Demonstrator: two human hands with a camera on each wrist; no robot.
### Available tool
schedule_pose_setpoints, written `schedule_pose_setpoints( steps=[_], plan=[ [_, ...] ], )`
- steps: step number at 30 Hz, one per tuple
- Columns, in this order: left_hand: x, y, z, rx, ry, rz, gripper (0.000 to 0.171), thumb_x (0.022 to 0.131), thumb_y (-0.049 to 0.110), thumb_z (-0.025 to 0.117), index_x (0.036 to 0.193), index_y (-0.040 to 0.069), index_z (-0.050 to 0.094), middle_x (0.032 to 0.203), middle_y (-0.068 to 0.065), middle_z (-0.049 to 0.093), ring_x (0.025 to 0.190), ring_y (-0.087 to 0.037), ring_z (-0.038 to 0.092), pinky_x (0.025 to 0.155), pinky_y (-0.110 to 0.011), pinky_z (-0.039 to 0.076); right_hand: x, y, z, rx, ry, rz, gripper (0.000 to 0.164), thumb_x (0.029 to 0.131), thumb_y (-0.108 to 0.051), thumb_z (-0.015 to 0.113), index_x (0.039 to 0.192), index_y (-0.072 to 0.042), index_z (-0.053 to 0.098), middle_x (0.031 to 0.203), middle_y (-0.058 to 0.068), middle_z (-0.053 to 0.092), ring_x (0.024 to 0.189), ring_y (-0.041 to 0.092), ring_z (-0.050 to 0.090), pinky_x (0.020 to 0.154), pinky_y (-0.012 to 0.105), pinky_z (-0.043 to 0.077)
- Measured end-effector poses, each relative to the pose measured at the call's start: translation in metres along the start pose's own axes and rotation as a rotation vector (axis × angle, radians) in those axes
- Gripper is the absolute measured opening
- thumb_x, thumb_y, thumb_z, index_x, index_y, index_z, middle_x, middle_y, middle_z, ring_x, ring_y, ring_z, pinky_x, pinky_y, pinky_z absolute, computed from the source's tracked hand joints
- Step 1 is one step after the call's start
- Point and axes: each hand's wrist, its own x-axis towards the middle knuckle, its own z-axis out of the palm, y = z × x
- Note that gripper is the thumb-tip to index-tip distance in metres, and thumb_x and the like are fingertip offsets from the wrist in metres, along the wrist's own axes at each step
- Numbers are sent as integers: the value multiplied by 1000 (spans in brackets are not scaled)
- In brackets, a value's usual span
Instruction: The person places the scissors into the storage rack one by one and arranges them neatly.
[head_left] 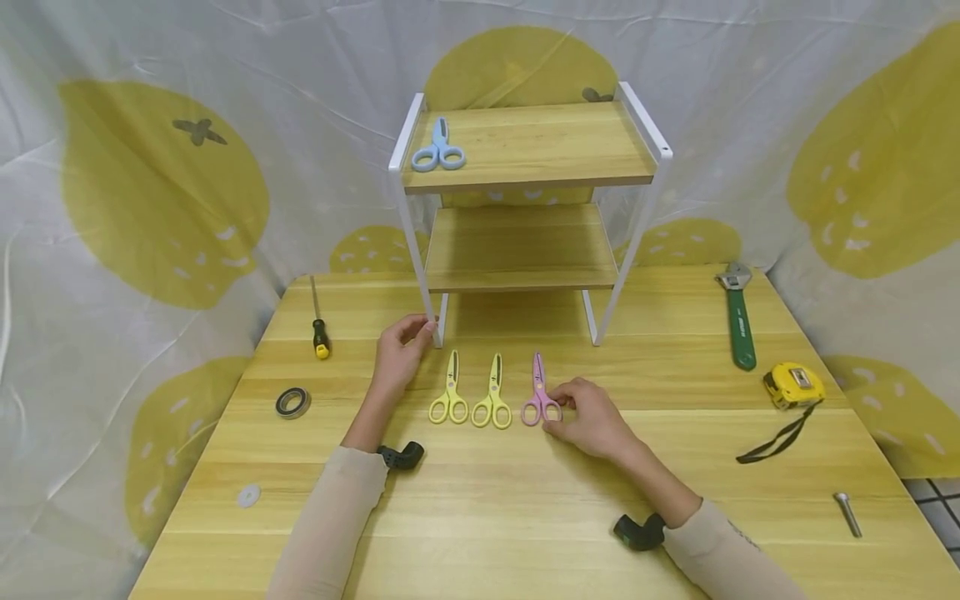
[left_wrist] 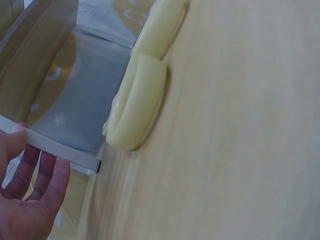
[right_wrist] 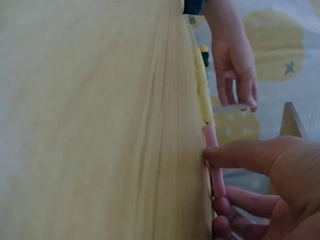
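My left hand [head_left: 402, 354] holds the lower front left leg of a white-framed wooden shelf [head_left: 525, 279], thumb on one side and fingers on the other in the left wrist view. At the pink scissors [head_left: 538, 390], my right hand [head_left: 594, 421] pinches the right handle loop between thumb and fingers; the scissors lie on the table, blades pointing to the shelf. To their left lie two yellow scissors, the middle pair [head_left: 492, 392] and the left pair [head_left: 450, 389], side by side and pointing the same way. Light blue scissors [head_left: 439, 146] rest on the shelf's top board, at its left end.
On the table's left side lie a screwdriver [head_left: 319, 325], a bearing ring [head_left: 292, 402] and a washer [head_left: 249, 496]. To the right are an adjustable wrench [head_left: 738, 321], a yellow tape measure [head_left: 795, 385] with a black strap and a bolt [head_left: 847, 514]. A lemon-print curtain [head_left: 315, 50] hangs behind.
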Motion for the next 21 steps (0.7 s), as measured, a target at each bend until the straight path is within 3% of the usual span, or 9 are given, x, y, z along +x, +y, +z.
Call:
schedule_pose_setpoints(
  steps=[6, 12, 16, 21],
  plan=[
    [-1, 1, -1, 14, 18, 13, 30, 101, 29, 69, 121, 6, 72, 121, -19, 72, 113, -37, 69, 95, -44, 60, 0, -6, -6, 68, -32, 65, 40, 80, -13, 87, 114, -1, 73, 100, 7, 70, 91, 19, 62, 78, 29, 54],
    [-1, 2, -2, 57, 14, 17, 29, 100, 32, 71, 118, 9, 72, 116, -17, 73, 109, -33, 71, 94, -41, 60, -2, -3, -13, 146, -51, 91, 37, 82, -9, 82, 116, 0, 69, 86, 2, 73, 78, 13, 68, 66, 24, 56],
    [-1, 4, -4, 89, 2, 13, 26, 100, 29, 71, 119, 10, 71, 114, -12, 75, 110, -26, 70, 98, -43, 57, -4, -3, -17, 181, -51, 78, 35, 85, -9, 81, 117, -2, 70, 84, 1, 74, 75, 13, 69, 63, 25, 57],
    [-1, 5, -6, 96, -3, 22, 26, 100, 25, 71, 119, 8, 71, 113, -11, 75, 111, -27, 70, 102, -49, 55, -8, -7, -29, 235, -59, 19, 36, 87, -10, 80, 121, -3, 69, 87, 3, 75, 77, 16, 70, 66, 25, 58]
  ],
)
